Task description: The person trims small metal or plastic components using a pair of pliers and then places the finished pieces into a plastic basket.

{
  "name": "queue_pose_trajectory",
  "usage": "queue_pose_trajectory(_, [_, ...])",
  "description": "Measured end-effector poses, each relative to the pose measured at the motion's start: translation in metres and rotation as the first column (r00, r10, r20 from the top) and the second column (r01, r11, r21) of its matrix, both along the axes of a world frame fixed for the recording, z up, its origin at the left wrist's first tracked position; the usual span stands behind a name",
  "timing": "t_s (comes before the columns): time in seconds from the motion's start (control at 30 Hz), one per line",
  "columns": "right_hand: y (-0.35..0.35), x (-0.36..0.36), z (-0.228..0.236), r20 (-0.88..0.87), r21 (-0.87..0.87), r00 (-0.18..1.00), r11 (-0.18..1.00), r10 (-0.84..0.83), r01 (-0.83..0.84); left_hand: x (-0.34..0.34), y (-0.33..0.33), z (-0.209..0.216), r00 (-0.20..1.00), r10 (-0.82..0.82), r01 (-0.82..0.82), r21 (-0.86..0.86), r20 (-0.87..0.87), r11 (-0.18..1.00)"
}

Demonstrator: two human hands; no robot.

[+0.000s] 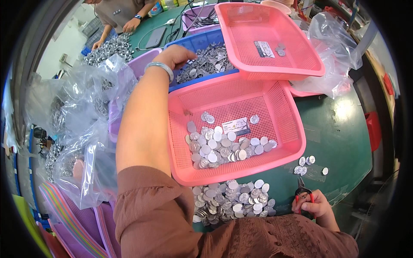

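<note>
My right hand (pixel 316 205) is closed around the red handles of small pliers (pixel 303 189), their dark jaws pointing at a few silver discs (pixel 303 169) on the table. Stretched far forward, my left hand (pixel 175 56) hovers over a blue bin (pixel 202 79) of grey metal scraps (pixel 208 62). Its thumb sticks out to the right; the other fingers are mostly hidden behind the hand. Below it sits a pink mesh basket (pixel 236 172) holding many round silver discs (pixel 223 146) and a printed card (pixel 236 126). A heap of similar discs (pixel 234 200) lies between the basket and my body.
Another pink basket (pixel 275 71) rests tilted on the far rim, with a card and few discs inside. Clear plastic bags (pixel 77 107) crowd the left; another bag (pixel 331 47) lies at right. Across the green table (pixel 340 129), a person's hands (pixel 131 25) are near metal parts (pixel 114 49).
</note>
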State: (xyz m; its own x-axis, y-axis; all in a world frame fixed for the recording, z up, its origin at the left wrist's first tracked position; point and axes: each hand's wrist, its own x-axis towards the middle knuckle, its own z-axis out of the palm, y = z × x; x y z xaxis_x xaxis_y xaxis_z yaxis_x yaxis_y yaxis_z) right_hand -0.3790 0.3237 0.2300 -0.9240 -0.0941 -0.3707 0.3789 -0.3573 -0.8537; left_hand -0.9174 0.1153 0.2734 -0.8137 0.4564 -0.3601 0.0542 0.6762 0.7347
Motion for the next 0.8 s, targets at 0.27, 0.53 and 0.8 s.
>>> queue_pose_trajectory(0.27, [0.002, 0.002, -0.005, -0.016, 0.002, 1.000, 1.000, -0.005, 0.005, 0.033, 0.014, 0.008, 0.851, -0.413, 0.157, -0.595, -0.323, 0.788])
queue_pose_trajectory(0.53, [0.000, 0.000, 0.001, 0.049, 0.049, 0.999, 0.999, 0.009, -0.012, 0.008, 0.002, -0.014, 0.851, -0.395, 0.158, -0.548, -0.347, 0.821])
queue_pose_trajectory(0.8, [0.002, 0.004, -0.004, 0.054, 0.012, 0.999, 1.000, 0.000, 0.000, 0.017, -0.006, -0.004, 0.903, 0.124, -0.283, 0.351, 0.411, 0.893])
